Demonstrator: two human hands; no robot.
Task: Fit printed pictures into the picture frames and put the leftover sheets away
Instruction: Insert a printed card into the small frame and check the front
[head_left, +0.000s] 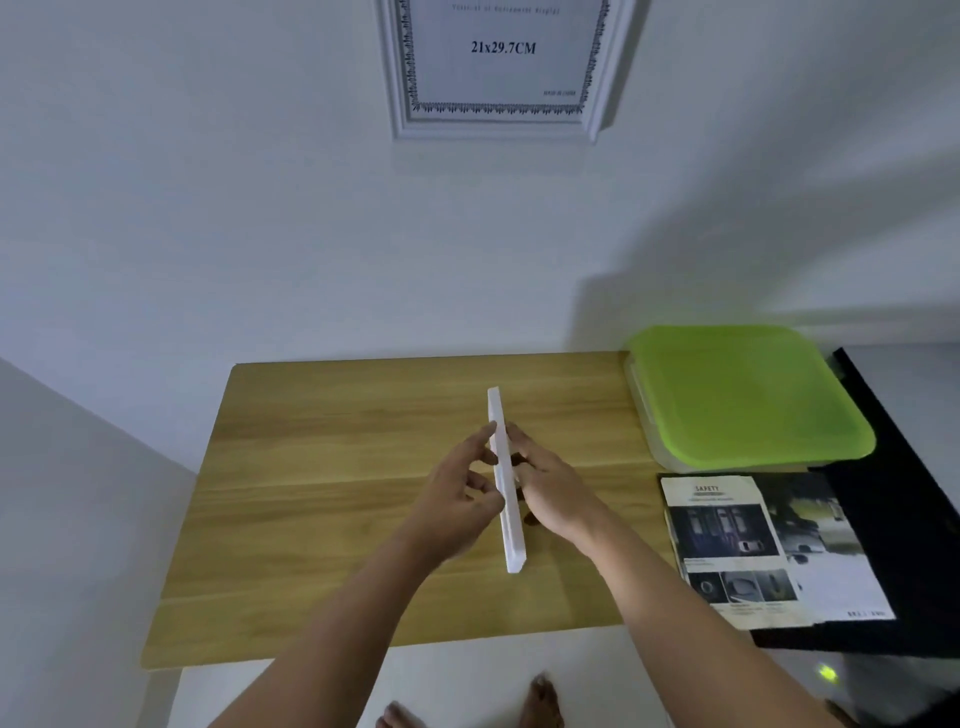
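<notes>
The person stands at a wooden tabletop (322, 519) holding a white picture frame (505, 483) on edge over its middle, so only the thin side shows. The left hand (457, 493) presses against the frame's left face with fingers partly curled, and the right hand (550, 493) cups the right face; between them the frame is clasped upright, its near end low to the tabletop, though I cannot tell whether it touches. Whether the frame already has a picture in it cannot be seen from this angle.

To my eye the step in hand is turning the frame to get at its back. Done well, that means laying it face down flat on the open wood, keeping both palms along the long sides so it does not twist, then easing the backing tabs open without bending them.

The printed sheets (737, 551) lie at the near right, just beside the tabletop on a dark surface (893, 519), one overlapping another. Far right of them sits a box with a green lid (748, 395), shut, which looks a likely home for leftovers. On the wall (208, 208) beyond hangs another white frame (498, 122), showing only its size insert, so it seems to need a picture too.
</notes>
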